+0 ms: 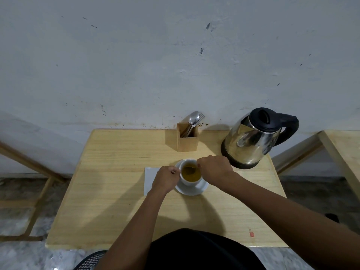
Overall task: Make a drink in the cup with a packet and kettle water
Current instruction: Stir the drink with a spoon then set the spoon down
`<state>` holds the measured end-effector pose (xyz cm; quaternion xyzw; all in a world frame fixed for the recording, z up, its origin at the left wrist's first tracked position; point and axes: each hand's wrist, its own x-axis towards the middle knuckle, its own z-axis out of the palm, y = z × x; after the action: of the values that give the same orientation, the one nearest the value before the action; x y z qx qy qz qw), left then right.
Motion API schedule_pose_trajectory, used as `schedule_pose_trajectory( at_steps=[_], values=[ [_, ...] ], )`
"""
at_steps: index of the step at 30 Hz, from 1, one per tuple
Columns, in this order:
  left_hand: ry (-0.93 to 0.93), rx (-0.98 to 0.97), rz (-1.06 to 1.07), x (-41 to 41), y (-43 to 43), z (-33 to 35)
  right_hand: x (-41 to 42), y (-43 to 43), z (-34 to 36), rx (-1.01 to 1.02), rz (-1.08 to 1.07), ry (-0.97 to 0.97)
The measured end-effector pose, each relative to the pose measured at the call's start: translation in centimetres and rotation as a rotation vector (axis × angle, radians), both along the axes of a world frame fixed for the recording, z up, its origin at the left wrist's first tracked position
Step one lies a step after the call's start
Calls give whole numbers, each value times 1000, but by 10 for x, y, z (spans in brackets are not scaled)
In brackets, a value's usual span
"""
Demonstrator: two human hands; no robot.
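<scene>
A white cup [190, 181] stands on a white saucer [196, 190] in the middle of the wooden table. It holds yellow-brown liquid. My right hand [214, 168] is closed on a spoon [191, 168] whose bowl dips into the drink. My left hand [165, 179] grips the cup at its left side, where the handle is hidden by my fingers. The steel kettle [253, 141] with a black lid and handle stands behind the cup, to the right. No packet is visible.
A wooden holder [188, 142] with spoons and a fork stands at the back near the wall. A white napkin [150, 179] lies under my left hand. A second table's edge [342, 152] is at the right. A small red scrap [251, 234] lies near the front edge.
</scene>
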<state>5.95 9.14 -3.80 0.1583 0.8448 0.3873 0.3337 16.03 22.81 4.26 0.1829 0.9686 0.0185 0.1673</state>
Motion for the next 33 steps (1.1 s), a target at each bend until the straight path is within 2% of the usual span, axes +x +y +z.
schedule_pose_trajectory(
  at_steps=[7,12,17,27,33],
  values=[
    [-10,3,14,-1,0,-1,22,5,3,39,-69,60],
    [-7,-15,17,0,1,1,61,1,-11,-64,-220,304],
    [9,-11,8,1,2,1,94,-3,-35,-284,-364,448],
    [27,-20,8,1,3,4,105,-15,-57,-434,-544,602],
    [26,-22,-2,0,3,4,105,-18,-62,-526,-563,674]
  ],
)
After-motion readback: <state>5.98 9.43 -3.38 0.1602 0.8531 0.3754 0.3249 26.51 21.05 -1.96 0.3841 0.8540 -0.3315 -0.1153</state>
